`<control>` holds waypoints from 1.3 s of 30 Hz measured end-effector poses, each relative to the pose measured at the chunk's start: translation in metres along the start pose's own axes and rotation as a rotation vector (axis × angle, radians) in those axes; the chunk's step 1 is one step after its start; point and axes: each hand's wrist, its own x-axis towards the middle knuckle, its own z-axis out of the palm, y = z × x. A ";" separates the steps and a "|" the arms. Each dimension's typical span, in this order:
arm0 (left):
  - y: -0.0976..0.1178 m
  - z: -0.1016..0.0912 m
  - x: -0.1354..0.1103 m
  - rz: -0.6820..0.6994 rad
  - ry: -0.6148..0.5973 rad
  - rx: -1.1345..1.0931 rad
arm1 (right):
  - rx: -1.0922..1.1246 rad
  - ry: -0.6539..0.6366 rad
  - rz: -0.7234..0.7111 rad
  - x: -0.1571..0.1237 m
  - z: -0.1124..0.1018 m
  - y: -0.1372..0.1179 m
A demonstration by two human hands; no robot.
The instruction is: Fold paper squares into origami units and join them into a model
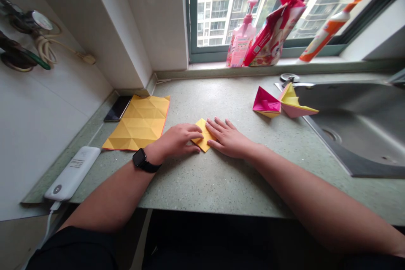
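Note:
A small folded piece of yellow paper (205,141) lies flat on the counter between my hands, with its corners partly under my fingers. My left hand (180,140), wearing a black watch at the wrist, comes in from the left. Its fingers are apart, their tips resting on the paper's left part and the thumb by its lower left edge. My right hand (228,138) lies flat with spread fingers, the fingertips and thumb touching the paper's right side. Left of my hands is a larger creased yellow sheet (141,122) with a red underside.
Two folded paper shapes, one magenta (265,101) and one yellow and pink (295,103), stand beside the steel sink (357,122). A phone (117,108) and a white power bank (73,173) lie at left. A pump bottle (241,44) stands on the windowsill.

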 end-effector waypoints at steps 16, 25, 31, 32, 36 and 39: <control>-0.001 -0.001 0.000 -0.045 0.029 0.017 | 0.170 0.198 -0.211 -0.003 -0.029 0.003; 0.003 -0.003 0.002 -0.110 0.075 0.033 | 0.187 0.251 -0.138 0.001 -0.026 0.002; 0.006 -0.005 0.001 -0.087 0.100 0.061 | 0.201 0.375 -0.178 -0.003 -0.030 -0.002; 0.006 -0.005 0.001 -0.099 0.102 0.071 | 0.202 0.368 -0.185 -0.003 -0.030 -0.003; 0.005 -0.003 0.000 -0.120 0.097 0.069 | 0.204 0.316 -0.204 -0.002 -0.030 -0.003; 0.005 -0.002 0.000 -0.121 0.082 0.060 | 0.193 0.276 -0.207 -0.002 -0.030 -0.001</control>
